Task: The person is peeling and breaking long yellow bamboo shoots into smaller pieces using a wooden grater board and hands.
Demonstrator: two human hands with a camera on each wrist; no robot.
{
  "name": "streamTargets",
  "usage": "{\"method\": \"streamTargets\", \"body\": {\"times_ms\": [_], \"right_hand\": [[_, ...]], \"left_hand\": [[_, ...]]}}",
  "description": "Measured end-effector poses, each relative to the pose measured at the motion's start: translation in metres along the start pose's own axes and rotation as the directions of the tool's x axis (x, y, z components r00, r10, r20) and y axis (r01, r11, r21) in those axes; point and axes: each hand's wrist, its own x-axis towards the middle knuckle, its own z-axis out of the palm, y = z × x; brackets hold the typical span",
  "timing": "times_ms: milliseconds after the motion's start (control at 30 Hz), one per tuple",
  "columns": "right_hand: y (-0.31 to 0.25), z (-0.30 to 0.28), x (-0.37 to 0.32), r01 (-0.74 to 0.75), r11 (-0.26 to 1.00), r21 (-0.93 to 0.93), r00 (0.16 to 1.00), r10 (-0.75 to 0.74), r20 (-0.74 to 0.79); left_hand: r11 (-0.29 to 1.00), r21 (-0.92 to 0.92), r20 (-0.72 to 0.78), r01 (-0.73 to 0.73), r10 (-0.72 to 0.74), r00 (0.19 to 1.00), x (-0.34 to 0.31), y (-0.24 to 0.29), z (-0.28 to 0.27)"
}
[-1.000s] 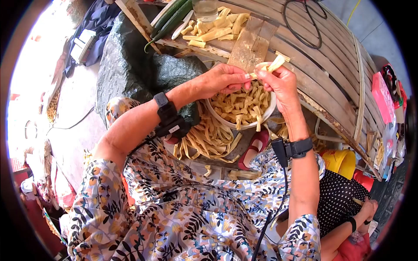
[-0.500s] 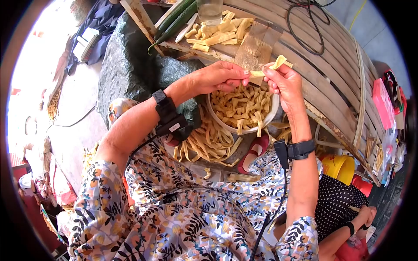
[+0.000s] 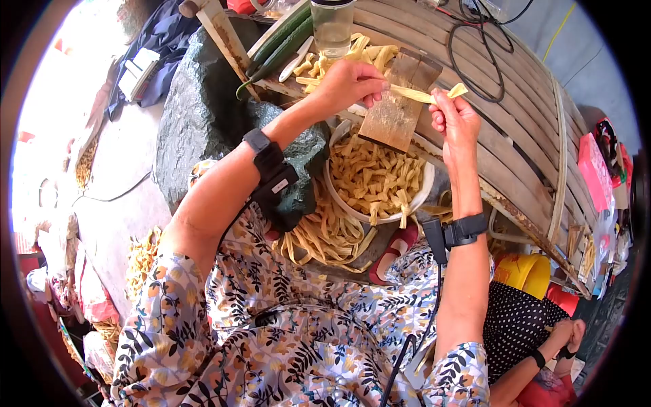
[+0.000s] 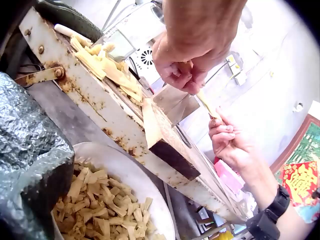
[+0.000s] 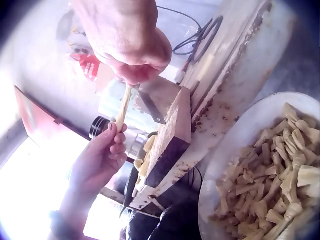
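Observation:
A pale yellow, flat strip is stretched between my two hands over a wooden board. My left hand pinches its left end between thumb and fingers. Near the other end, my right hand grips it, and a folded tip sticks out past the thumb. The right wrist view shows the strip pulled taut. Below the board stands a white bowl full of short knotted yellow pieces. More cut yellow pieces lie on the slatted table, partly behind my left hand.
Cucumbers, a white-handled knife and a glass of liquid are on the slatted table. A black cable coils farther back. Long yellow strips are heaped below the bowl, beside a dark plastic bag.
Both hands have risen from above the bowl to over the board and moved apart, drawing out a longer stretch of the strip. The head view has shifted slightly.

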Motion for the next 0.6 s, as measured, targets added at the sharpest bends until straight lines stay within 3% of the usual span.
{"method": "streamTargets", "body": {"times_ms": [167,400,500,600], "right_hand": [[0.007,0.0,0.013,0.04,0.999,0.03,0.996,-0.037,-0.078],[0.016,0.002,0.028,0.034,0.998,0.048,0.989,-0.027,-0.147],[0.019,0.002,0.033,0.033,0.999,0.043,0.989,-0.026,-0.148],[0.031,0.002,0.039,0.02,1.0,-0.002,0.992,-0.021,-0.125]], "left_hand": [[0.988,-0.092,-0.09,-0.123,0.115,0.989,0.022,-0.01,0.004],[0.997,-0.045,-0.162,-0.067,0.059,0.985,0.038,-0.019,0.008],[0.991,-0.12,-0.181,-0.05,0.028,0.983,0.041,-0.024,0.008],[0.997,0.036,-0.228,-0.072,0.079,0.97,0.042,-0.03,0.012]]}}
